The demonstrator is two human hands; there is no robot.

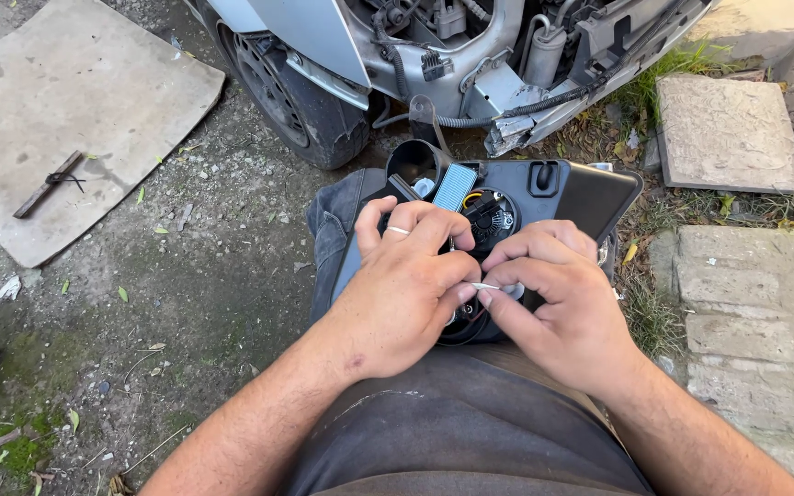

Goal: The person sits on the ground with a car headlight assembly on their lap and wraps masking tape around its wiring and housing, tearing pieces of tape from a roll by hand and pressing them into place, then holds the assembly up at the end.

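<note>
A black car headlamp housing (590,197) lies back side up on my lap, with round openings and a small blue-grey module (455,185) on it. My left hand (406,289), a ring on one finger, rests over the housing's rear opening with fingers curled. My right hand (553,294) meets it from the right. Between the fingertips of both hands a small thin white piece (487,287) is pinched. What lies under the hands in the opening is mostly hidden.
A silver car with its front stripped stands ahead, its wheel (291,92) and bare engine bay parts (470,64) in view. A flat board (66,110) with a small tool (48,184) lies on the dirt at left. Concrete slabs (728,129) sit at right.
</note>
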